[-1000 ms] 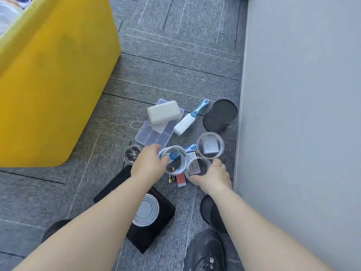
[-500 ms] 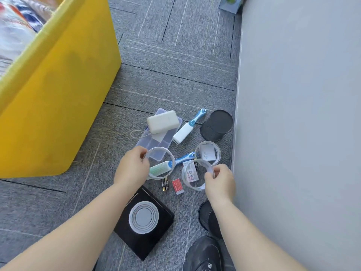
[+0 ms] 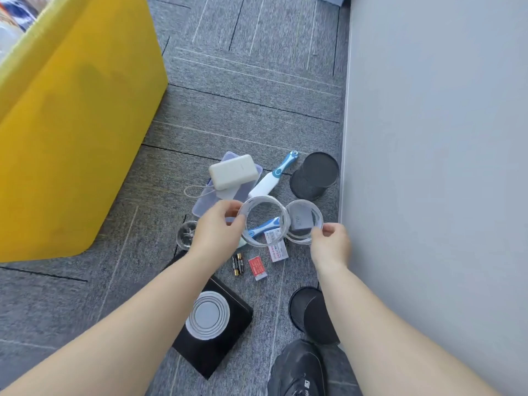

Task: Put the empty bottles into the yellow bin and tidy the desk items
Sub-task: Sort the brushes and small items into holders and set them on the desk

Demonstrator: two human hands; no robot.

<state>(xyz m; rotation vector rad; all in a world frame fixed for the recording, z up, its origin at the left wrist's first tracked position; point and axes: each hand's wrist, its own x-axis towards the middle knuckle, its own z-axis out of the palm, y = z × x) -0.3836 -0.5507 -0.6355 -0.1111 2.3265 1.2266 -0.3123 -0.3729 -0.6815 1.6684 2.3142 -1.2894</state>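
The left hand (image 3: 217, 230) pinches the rim of one clear cup (image 3: 263, 210) with thumb and fingers. The right hand (image 3: 331, 244) pinches the rim of the second clear cup (image 3: 317, 215), which has a grey block (image 3: 300, 221) inside. Both cups are just in front of the white power bank (image 3: 233, 172), on the side towards the person, and their rims are very near each other.

I judge that these cups are thin, light and a little flexible, so a hard squeeze can bend the wall. The smooth plastic is probably slippery. A hold at the rim, where it is stiffest, seems the best. The cup with the block is heavier on one side and may tip.

The surface is grey carpet (image 3: 257, 110), soft and not slippery, so small things do not roll far. Two batteries (image 3: 238, 263) lie further towards the person from the power bank. The yellow bin (image 3: 71, 124) stands well to its left, and a pale wall (image 3: 428, 138) closes the room to its right. A black mesh holder (image 3: 314, 175) is beside the wall.
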